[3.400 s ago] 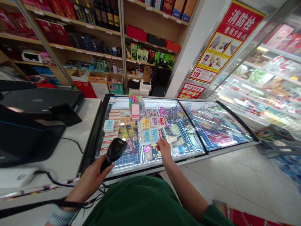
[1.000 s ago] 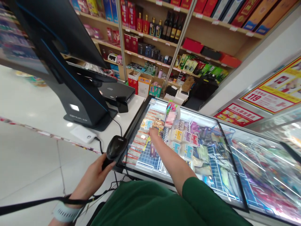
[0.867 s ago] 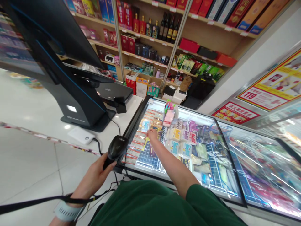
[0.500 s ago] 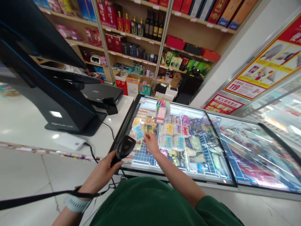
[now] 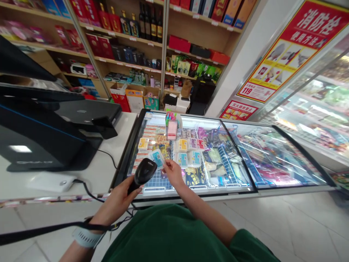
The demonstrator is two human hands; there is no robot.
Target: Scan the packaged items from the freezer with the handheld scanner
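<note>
My left hand (image 5: 121, 198) is wrapped around the handle of a black barcode scanner (image 5: 145, 170), its head tilted up over the front left corner of the glass-topped freezer. Between the thumb and fingers of my right hand (image 5: 174, 174) is the edge of a flat, clear packet with a blue label (image 5: 157, 156), held close beside the scanner head. On the glass behind it lies a yellow-labelled packet (image 5: 143, 143). Right of my hand, similar packets with blue labels (image 5: 195, 158), a yellow label (image 5: 181, 145) and a red label (image 5: 200, 144) sit together.
A white counter (image 5: 109, 156) on the left carries a monitor stand (image 5: 40, 145), a small black device (image 5: 105, 127) and a white box-shaped device (image 5: 51, 182) with a cable. Upright on the freezer's glass top is a partly blurred card (image 5: 172, 130). Stocked shelves (image 5: 131, 65) rise behind.
The view has turned right, so the counter and freezer sit further left. My right hand has drawn the blue-labelled packet away from the yellow-labelled one, nearer the scanner. Both grips are unchanged.
</note>
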